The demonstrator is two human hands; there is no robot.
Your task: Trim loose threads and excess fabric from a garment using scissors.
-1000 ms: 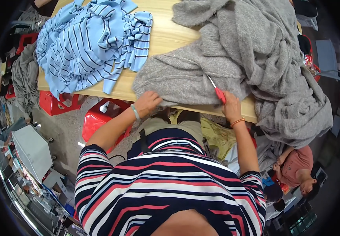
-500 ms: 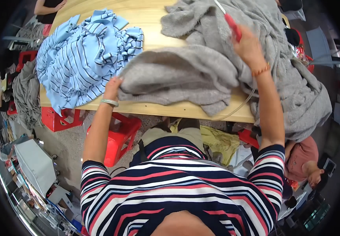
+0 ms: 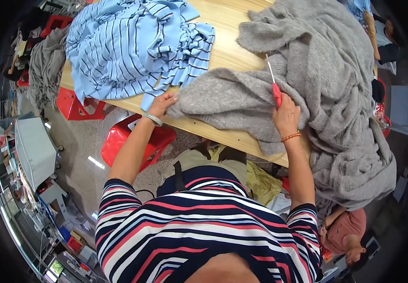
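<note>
My left hand (image 3: 162, 104) is closed on the left edge of a grey knit fabric piece (image 3: 223, 94) at the table's near edge. My right hand (image 3: 287, 115) is wrapped round the handle of a red-handled tool (image 3: 276, 93). A long, slim metal shaft runs from that handle, pointing away from me over the grey knit. Whether its tip touches the cloth I cannot tell. Just right of the held piece lies a large heap of grey knit (image 3: 336, 89), hanging over the table's right side. The two greys meet without a plain border.
Blue striped cloth (image 3: 128, 52) is piled on the left of the wooden table (image 3: 227, 28). Red stools (image 3: 154, 141) stand below its near edge. One person in pink (image 3: 348, 231) is at the lower right; another person's arm (image 3: 373, 33) reaches in at the far right.
My right hand has come down nearer the table edge with the red-handled tool. The held knit, raised and billowing before, now lies flatter. The whole view has shifted and tilted.
</note>
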